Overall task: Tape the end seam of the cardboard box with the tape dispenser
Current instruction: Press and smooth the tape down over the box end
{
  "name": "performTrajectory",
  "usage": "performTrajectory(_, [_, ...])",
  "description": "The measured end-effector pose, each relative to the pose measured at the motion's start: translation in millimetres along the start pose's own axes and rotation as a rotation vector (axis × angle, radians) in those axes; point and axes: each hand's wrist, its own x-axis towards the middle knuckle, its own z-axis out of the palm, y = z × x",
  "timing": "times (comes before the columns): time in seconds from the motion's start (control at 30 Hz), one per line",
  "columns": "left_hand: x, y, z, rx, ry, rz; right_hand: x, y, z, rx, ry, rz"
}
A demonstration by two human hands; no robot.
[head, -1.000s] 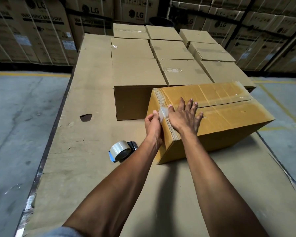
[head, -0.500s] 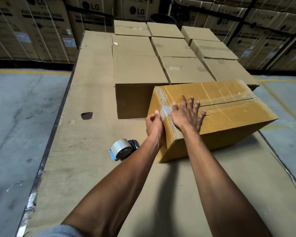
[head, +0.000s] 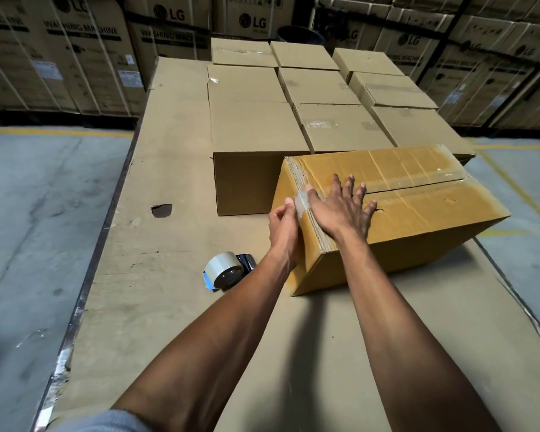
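The right hand (head: 340, 210) is lying flat with fingers spread on the cardboard box (head: 418, 213), the left hand (head: 286, 227) is pressing curled fingers against its taped end, and the tape dispenser (head: 226, 271) is sitting beside it on the bench (head: 156, 275).

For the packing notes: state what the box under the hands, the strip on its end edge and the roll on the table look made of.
Box: corrugated cardboard, matte tan; fluted layers show at its edge. Strip: glossy clear plastic tape, probably; it glints pale. Roll: likely the same tape, translucent, in a dark dispenser.
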Motion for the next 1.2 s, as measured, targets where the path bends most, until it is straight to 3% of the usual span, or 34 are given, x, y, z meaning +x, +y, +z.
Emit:
performTrajectory(0.13, [-12,-4,1,-0.059,-0.118,-0.024,-5,3,-2,0.022,-0.024,-0.011])
performTrajectory(0.23, [-5,-12,-1,-0.062,-0.07,0.031,-4,4,-2,0.022,-0.025,-0.027])
performTrajectory(0.4, [0,-11,-3,0.14,0.03,0.066,-3,-7,-2,0.039,0.001,-0.091])
performTrajectory(0.53, [-4,-7,1,-0.032,-0.118,0.068,-4,8,-9,0.131,-0.06,-0.112])
performTrajectory(0.9, [7,-29,-3,0.088,-0.013,0.127,-9,10,-3,0.075,0.019,-0.175])
performTrajectory(1.1, [-14,-21,4,-0.055,-0.125,0.069,-15,13,-3,0.101,-0.005,-0.129])
performTrajectory(1.2, [-14,-26,3,-0.048,-0.108,0.093,-15,14,-2,0.075,-0.004,-0.137])
